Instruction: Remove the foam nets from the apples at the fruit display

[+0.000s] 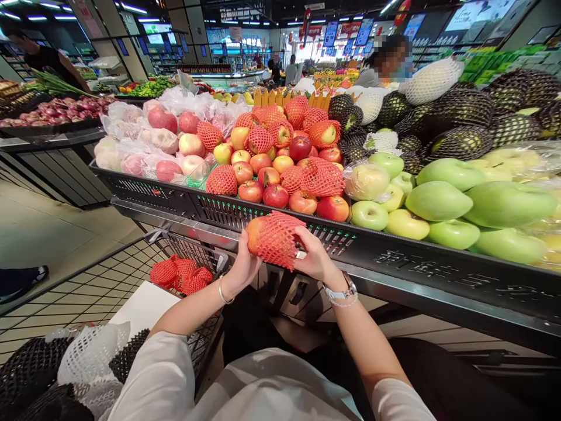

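In front of the black display bin, my left hand closes around the bare end of an apple. A red foam net sleeve covers the rest of the fruit. My right hand grips the other end of this sleeve, fingers bent around it. Loose apples lie just beyond my hands in the bin, some bare, some in red foam nets. Below and left, more red foam nets rest in the shopping cart; whether fruit is inside them I cannot tell.
The bin's black front edge runs across ahead of me. A wire cart at my left holds black and white foam nets. Green pears or mangoes and netted dark melons lie right. Another person stands behind the display.
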### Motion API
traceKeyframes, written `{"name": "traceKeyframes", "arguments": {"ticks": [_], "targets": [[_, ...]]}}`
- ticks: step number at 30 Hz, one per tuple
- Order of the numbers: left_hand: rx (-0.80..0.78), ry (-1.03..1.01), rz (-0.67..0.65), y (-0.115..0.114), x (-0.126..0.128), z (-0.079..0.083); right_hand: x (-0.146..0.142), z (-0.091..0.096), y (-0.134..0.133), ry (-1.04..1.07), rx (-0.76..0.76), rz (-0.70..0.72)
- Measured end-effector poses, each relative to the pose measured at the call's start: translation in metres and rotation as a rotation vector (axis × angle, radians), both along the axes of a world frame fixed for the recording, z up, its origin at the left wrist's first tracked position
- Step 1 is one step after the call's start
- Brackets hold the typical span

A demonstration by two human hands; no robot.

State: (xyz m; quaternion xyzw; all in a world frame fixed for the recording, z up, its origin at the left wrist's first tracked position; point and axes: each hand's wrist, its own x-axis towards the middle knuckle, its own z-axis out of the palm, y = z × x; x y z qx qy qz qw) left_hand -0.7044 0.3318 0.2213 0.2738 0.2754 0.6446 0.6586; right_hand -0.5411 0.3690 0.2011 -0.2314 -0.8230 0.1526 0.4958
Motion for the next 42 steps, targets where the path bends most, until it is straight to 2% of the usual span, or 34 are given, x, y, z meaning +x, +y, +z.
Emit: {"name": "traceKeyframes", "arguments": {"ticks": [4, 10, 14, 17, 21, 24, 26, 29, 31, 33, 35, 39, 42], "targets": [[0.028, 0.006, -0.052, 0.001, 0.000, -0.001, 0.000, -0.003, 0.004, 0.018, 0.061, -0.051], [0.023, 0.070, -0.020, 0.006, -0.001, -0.014, -0.013, 0.020, -0.009, -0.177, 0.120, -0.011], [0.060, 0.057, 0.004, 0.005, -0.004, -0.013, -0.018, 0.032, -0.016, -0.238, 0.071, -0.058], [0.115, 0.075, -0.072, 0.003, -0.009, -0.010, -0.017, 0.035, -0.014, -0.198, 0.017, -0.024], [0.104, 0.100, -0.078, 0.004, -0.008, -0.009, -0.014, 0.028, -0.007, -0.085, -0.100, 0.030], [0.069, 0.041, -0.084, 0.006, -0.004, -0.006, -0.014, 0.014, -0.005, 0.030, -0.206, 0.068], [0.043, 0.014, -0.095, 0.007, -0.002, -0.003, -0.016, 0.002, -0.006, 0.107, -0.218, 0.041], [0.002, -0.015, -0.139, 0.006, -0.002, 0.002, -0.020, -0.014, -0.012, 0.185, -0.120, -0.113], [-0.007, -0.027, -0.192, 0.005, -0.003, 0.004, -0.022, -0.020, -0.016, 0.239, 0.013, -0.199], [-0.012, -0.032, -0.248, 0.005, -0.005, 0.005, -0.023, -0.022, -0.018, 0.281, 0.172, -0.250], [-0.024, -0.023, -0.278, 0.005, -0.008, 0.005, -0.022, -0.019, -0.018, 0.269, 0.259, -0.286], [-0.056, 0.037, -0.268, 0.007, -0.012, 0.003, -0.018, -0.004, -0.020, 0.158, 0.197, -0.316], [-0.082, 0.096, -0.282, 0.008, -0.011, 0.002, -0.014, 0.008, -0.021, 0.125, 0.206, -0.319]]}}
